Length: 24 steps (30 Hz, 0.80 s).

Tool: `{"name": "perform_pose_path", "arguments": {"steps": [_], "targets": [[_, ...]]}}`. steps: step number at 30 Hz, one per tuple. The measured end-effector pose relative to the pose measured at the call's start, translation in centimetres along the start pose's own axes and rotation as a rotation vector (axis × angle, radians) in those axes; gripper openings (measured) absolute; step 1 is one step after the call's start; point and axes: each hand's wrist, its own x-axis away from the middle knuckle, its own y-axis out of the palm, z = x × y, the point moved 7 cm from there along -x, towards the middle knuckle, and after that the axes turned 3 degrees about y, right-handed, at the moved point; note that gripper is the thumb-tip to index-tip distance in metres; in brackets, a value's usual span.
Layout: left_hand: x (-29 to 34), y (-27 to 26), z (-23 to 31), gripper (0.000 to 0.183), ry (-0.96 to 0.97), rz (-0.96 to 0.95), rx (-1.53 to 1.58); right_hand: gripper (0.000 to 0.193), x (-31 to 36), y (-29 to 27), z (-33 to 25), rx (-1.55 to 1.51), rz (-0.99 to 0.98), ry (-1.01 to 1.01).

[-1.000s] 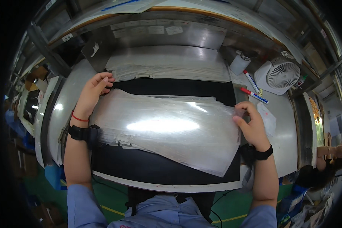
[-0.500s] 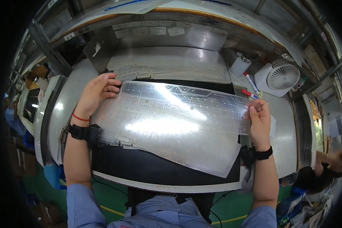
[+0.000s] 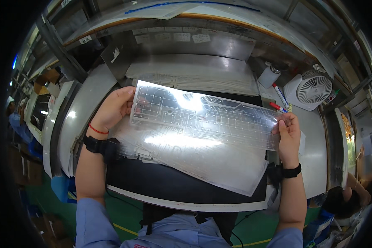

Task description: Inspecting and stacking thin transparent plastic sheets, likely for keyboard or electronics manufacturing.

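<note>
A clear plastic sheet printed with fine circuit lines and dots (image 3: 169, 108) is held up between my two hands, slightly tilted, its left end higher. My left hand (image 3: 115, 108) pinches its left edge; some fingers show through the sheet from behind. My right hand (image 3: 289, 138) grips the right end between thumb and fingers. Bright light glares off the surface. Beneath it lies a loose pile of similar clear sheets (image 3: 231, 173), skewed across a black mat (image 3: 153, 180). The held sheet partly hides the pile.
Another stack of sheets (image 3: 231, 85) lies behind the mat. At the back right stand a bottle (image 3: 270, 75), markers (image 3: 280, 96) and a white fan (image 3: 309, 91). A shelf (image 3: 219, 20) crosses above the bench. Another person (image 3: 349, 198) is at the far right.
My left hand has closed on the sheet's left edge; its fingers were apart by the corner before. That end of the sheet has risen. My right hand keeps its grip.
</note>
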Motion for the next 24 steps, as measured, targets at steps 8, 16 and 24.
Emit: {"name": "perform_pose_path", "arguments": {"steps": [8, 16, 24], "targets": [[1.9, 5.7, 2.3, 0.053, 0.245, -0.325, -0.067, 0.023, 0.1, 0.2, 0.4, 0.033, -0.031, 0.028], [4.3, 14.5, 1.8, 0.037, 0.542, -0.604, -0.998, 0.027, 0.4, 0.9, 0.1, -0.004, -0.064, 0.049], [3.2, 10.8, 1.9, 0.043, 0.519, -0.326, -0.514, 0.025, 0.5, 0.6, -0.7, -0.018, -0.024, -0.024]]}}
